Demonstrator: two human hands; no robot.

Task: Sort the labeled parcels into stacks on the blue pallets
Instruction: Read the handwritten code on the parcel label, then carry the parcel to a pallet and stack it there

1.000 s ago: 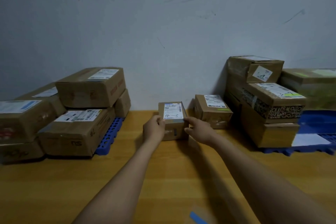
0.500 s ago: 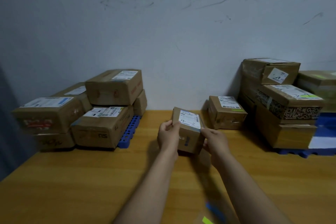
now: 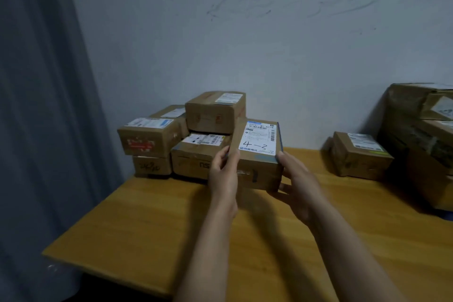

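**Parcel marked 4-3 held off the table in front of the left stack**

The small brown cardboard parcel with a white label hand-marked "4-3" (image 3: 257, 154) is in the air, clear of the table. It is tipped so that its label faces the person, probably so the mark can be read before a stack is chosen. The left grip (image 3: 224, 174), a bare hand, curls round the parcel's left edge. The right grip (image 3: 297, 184) holds the right side, with the thumb on the top corner and the fingers underneath taking the weight.

Just behind the parcel is the left stack of brown cardboard parcels (image 3: 196, 130), partly hidden by it. No pallet shows beneath that stack. Its top box sits alone, and the lower boxes beside it offer flat tops.

The yellow wooden table (image 3: 147, 228) is bare in front, giving room to swing either way, though its left edge is near a grey curtain (image 3: 36, 105). Well to the right, a lone brown labelled parcel (image 3: 360, 154) lies beside the taller right stack of cardboard boxes (image 3: 421, 144).
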